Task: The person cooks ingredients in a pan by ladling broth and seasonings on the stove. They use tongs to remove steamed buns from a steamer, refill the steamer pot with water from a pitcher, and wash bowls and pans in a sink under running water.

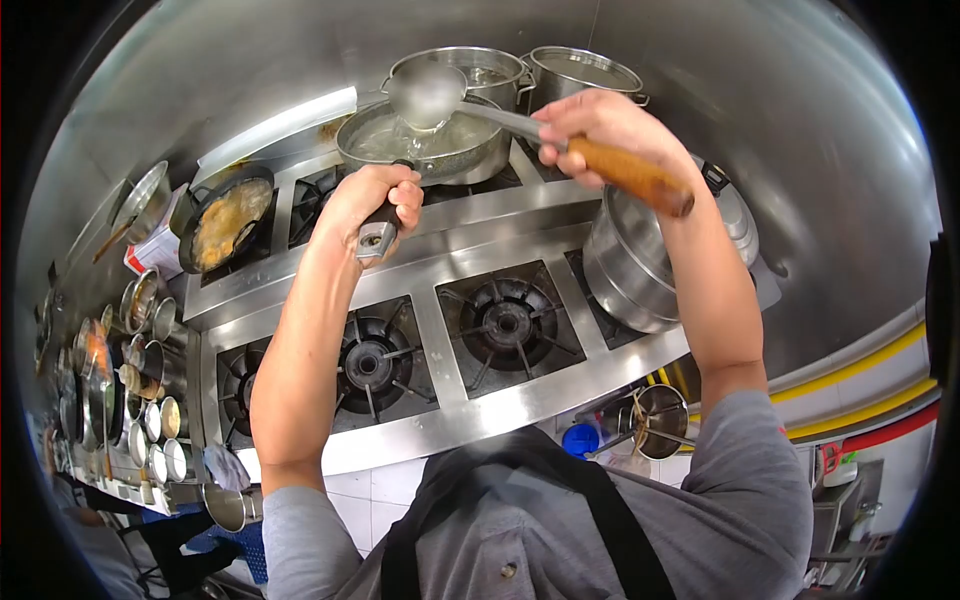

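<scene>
My left hand (375, 200) is closed round the black handle of a wide frying pan (490, 158) on the back row of the stove. Cloudy, pale liquid lies in the pan. My right hand (605, 125) grips a long ladle (510, 122) near its wooden handle end. The ladle's bowl, blurred by motion, hangs tilted over the pan, and clear liquid runs from it. Just behind the pan stands an open steel pot (515, 75) with liquid in it.
Another steel pot (590, 95) sits at the back right, and a large steel pot (625, 265) at right. A dark pan (260, 200) holds browned food at left. Burners (508, 318) line the front. Bowls and containers (170, 418) crowd the far left, where part of another person shows.
</scene>
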`<state>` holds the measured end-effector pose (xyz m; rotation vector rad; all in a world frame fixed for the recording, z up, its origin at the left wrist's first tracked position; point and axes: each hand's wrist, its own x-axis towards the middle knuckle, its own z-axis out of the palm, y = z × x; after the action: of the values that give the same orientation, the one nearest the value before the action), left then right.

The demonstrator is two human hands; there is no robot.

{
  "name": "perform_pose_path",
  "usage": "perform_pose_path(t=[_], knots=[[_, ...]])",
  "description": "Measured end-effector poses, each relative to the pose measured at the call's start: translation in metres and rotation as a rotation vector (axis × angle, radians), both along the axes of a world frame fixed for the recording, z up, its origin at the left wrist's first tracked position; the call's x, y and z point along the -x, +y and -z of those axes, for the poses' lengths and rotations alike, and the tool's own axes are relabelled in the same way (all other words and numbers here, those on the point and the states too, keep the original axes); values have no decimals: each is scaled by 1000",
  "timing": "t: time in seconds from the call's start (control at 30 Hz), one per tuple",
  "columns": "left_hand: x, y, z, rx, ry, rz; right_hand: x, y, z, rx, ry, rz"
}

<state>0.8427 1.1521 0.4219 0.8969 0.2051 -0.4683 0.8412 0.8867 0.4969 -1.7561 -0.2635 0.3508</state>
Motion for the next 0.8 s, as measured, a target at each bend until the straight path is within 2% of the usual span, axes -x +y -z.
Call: perform_pose_path(t=[0.1,0.2,0.23,0.37,0.43,0.47,0.57,0.67,0.7,0.77,0.8], knots=[[2,1,2,-7,5,-18,-1,-8,0,262,-66,-64],[3,2,4,10,31,-10,-13,-14,-12,314,-156,3],[1,3,6,11,28,3,-26,-15,-14,313,-161,1],[1,3,10,-41,19,12,-93,4,-13,591,-392,25],[0,5,12,-49,20,8,-132,21,-9,761,-425,67],[0,6,14,-42,24,17,-154,28,-5,759,-435,65],[4,5,11,-37,23,17,-207,48,2,805,-409,27],[6,5,6,-26,12,16,-212,71,-9,899,-211,23],[6,5,4,-27,14,16,-219,72,-7,899,-215,13],[7,5,4,-27,18,9,-233,72,-5,266,79,51],[7,4,4,-33,7,2,-251,65,-3,51,193,-29]])
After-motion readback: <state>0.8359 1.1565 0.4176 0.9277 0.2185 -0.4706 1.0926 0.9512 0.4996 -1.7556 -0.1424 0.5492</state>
